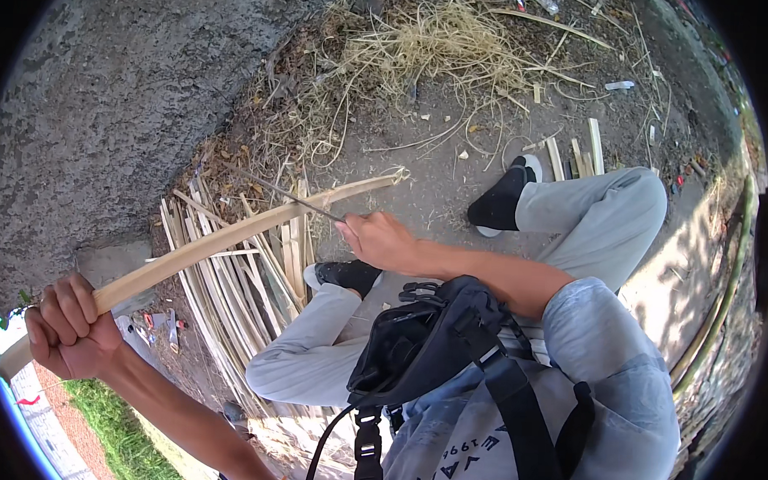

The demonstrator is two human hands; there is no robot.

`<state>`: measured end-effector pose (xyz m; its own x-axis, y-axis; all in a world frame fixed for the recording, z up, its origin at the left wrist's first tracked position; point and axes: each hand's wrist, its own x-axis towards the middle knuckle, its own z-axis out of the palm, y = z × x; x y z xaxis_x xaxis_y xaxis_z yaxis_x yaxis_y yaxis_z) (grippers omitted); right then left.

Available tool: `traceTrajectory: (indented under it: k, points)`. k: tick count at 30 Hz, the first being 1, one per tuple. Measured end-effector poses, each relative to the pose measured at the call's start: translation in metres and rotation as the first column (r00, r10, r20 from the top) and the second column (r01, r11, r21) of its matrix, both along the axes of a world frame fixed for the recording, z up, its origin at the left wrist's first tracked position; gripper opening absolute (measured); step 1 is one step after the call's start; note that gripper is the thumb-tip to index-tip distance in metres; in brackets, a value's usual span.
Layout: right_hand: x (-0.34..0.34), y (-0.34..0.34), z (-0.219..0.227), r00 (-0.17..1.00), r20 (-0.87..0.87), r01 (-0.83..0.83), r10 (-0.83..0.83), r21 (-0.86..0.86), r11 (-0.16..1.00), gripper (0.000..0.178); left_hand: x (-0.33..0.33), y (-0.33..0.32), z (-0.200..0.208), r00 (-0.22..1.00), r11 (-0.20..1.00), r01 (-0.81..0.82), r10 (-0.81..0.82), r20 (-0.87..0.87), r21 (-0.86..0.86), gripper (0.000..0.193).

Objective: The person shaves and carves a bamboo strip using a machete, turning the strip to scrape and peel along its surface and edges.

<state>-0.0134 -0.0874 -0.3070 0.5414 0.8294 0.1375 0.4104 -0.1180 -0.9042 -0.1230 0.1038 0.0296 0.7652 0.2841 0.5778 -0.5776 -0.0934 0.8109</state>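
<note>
My left hand point(72, 326) is closed in a fist around the near end of a long, pale bamboo strip point(197, 252). The strip slants up and away to the right, and its far end point(395, 178) is frayed. My right hand point(380, 240) grips a knife whose handle is hidden by the fingers. Its thin dark blade point(305, 203) lies across the strip, beyond the strip's middle. Below the strip, to the left of my legs, lies a bundle of split bamboo strips point(221, 302).
A heap of curly shavings point(433, 51) covers the ground ahead. Short wood pieces point(577, 158) lie past my right foot point(500, 197). A rough grey wall point(126, 104) rises at left. Long green poles point(729, 290) lie at right. A black pouch point(414, 338) hangs before me.
</note>
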Motion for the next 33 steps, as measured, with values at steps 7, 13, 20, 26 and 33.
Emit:
traceTrajectory:
  k: [7,13,20,26,33]
  points:
    - [0.015,0.000,0.036,0.999,-0.044,-0.012,0.007,-0.123,0.992,0.035,-0.008,0.024,-0.010,0.999,1.000,0.023,-0.023,0.037,-0.012,0.043]
    - [0.024,-0.006,-0.028,0.998,-0.051,0.022,-0.035,-0.239,0.971,0.036,0.013,-0.009,-0.001,0.989,0.988,0.149,-0.150,0.019,0.030,0.044]
    - [0.033,-0.010,0.043,0.999,-0.035,0.002,-0.009,-0.190,0.982,0.036,0.034,-0.043,0.005,0.923,0.922,0.385,-0.384,-0.037,0.034,0.043]
    - [0.034,-0.002,-0.007,0.993,-0.100,0.045,-0.062,-0.161,0.986,0.036,0.035,-0.043,-0.001,0.909,0.909,0.417,-0.416,-0.021,0.029,0.042]
    - [0.045,-0.022,-0.039,0.974,-0.175,0.076,-0.145,-0.350,0.934,0.036,0.048,-0.054,-0.013,0.910,0.910,0.413,-0.414,0.003,0.037,0.043]
